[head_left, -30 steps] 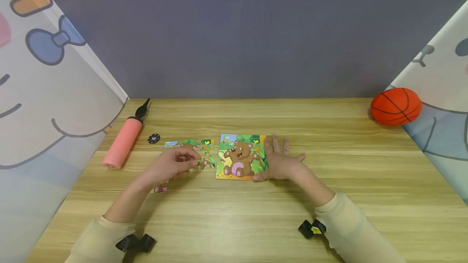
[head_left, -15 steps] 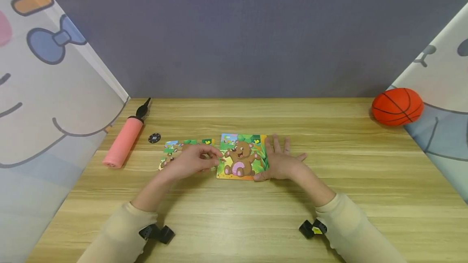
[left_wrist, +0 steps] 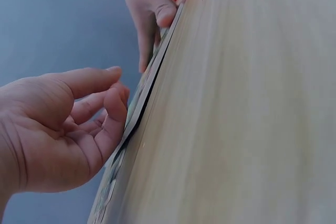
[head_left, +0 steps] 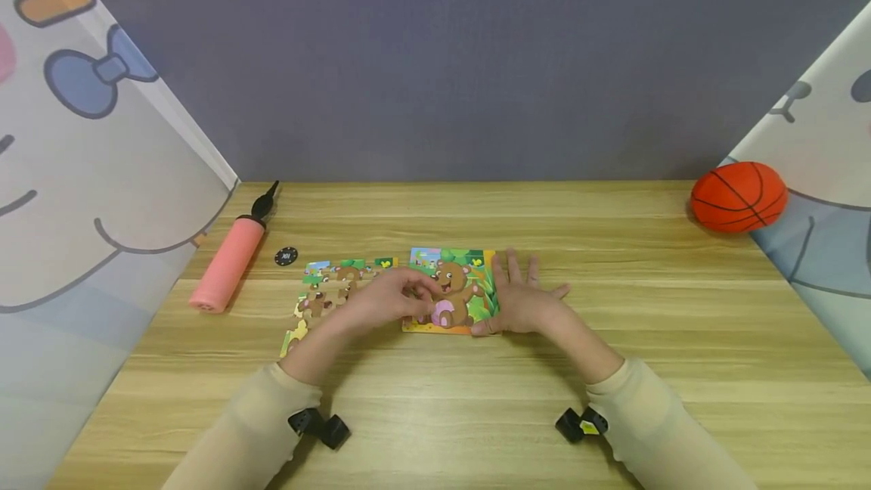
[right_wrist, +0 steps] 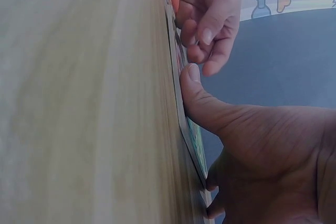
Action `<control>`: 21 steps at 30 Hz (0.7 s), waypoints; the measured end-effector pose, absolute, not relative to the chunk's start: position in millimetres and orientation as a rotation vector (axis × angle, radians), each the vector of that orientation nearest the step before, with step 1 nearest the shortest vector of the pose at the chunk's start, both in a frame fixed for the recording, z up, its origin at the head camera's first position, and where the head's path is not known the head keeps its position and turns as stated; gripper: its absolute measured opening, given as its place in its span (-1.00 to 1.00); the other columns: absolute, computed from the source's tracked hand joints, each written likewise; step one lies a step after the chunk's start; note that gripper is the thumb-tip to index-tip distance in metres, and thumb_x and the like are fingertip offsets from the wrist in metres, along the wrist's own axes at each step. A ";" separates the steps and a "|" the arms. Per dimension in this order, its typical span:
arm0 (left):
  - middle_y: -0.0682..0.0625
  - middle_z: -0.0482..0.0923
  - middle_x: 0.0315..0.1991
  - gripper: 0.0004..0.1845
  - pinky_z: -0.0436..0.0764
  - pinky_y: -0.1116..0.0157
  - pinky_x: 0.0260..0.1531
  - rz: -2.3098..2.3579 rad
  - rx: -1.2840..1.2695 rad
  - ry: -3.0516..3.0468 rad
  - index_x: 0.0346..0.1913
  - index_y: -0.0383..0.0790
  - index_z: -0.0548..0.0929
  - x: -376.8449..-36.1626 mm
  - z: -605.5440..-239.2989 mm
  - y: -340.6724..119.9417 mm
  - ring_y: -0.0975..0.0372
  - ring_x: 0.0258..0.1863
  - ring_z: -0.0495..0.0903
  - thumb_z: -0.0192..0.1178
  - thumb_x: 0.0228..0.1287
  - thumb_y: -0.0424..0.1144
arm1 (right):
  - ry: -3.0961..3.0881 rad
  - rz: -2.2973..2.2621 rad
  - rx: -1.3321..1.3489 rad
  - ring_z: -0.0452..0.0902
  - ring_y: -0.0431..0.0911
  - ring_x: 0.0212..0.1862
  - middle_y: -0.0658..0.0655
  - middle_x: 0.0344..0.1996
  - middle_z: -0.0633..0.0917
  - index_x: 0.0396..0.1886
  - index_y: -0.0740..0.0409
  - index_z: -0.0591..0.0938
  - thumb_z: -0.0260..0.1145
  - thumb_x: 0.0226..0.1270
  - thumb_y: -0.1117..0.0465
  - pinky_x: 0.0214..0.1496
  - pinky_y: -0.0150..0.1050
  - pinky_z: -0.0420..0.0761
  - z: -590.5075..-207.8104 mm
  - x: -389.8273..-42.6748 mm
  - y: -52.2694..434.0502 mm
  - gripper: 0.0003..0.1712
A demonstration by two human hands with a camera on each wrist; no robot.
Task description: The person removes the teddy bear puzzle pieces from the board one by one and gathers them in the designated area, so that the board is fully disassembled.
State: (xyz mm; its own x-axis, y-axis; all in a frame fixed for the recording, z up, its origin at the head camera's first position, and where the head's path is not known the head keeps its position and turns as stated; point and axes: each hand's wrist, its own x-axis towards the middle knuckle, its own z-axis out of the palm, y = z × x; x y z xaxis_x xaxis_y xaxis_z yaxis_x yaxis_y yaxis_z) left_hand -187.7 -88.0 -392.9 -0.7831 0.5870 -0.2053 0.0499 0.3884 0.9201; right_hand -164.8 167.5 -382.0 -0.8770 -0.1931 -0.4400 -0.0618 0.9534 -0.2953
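The bear puzzle board [head_left: 457, 289] lies mid-table — its right edge is pressed by the flat, spread right hand [head_left: 520, 299]. The left hand [head_left: 395, 299], fingers curled, is held over its left side; whether a piece is pinched cannot be told.

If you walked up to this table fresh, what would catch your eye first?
Probably the colourful cartoon bear puzzle board at the middle of the wooden table, with the right hand flat on its right edge and the left hand over its left side. Next, the orange ball at far right.
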 end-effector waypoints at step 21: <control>-0.01 0.57 -0.34 -0.67 0.44 0.38 -0.55 1.232 0.516 2.253 0.03 -0.18 0.74 -184.9 -392.7 -76.7 0.24 -0.48 0.47 0.45 0.18 -0.38 | 2.624 -0.368 -0.182 -0.62 0.43 0.49 0.32 0.57 -0.42 0.64 0.19 -0.29 0.45 -0.01 -0.48 -0.03 0.80 -0.30 -381.7 -166.4 166.5 0.58</control>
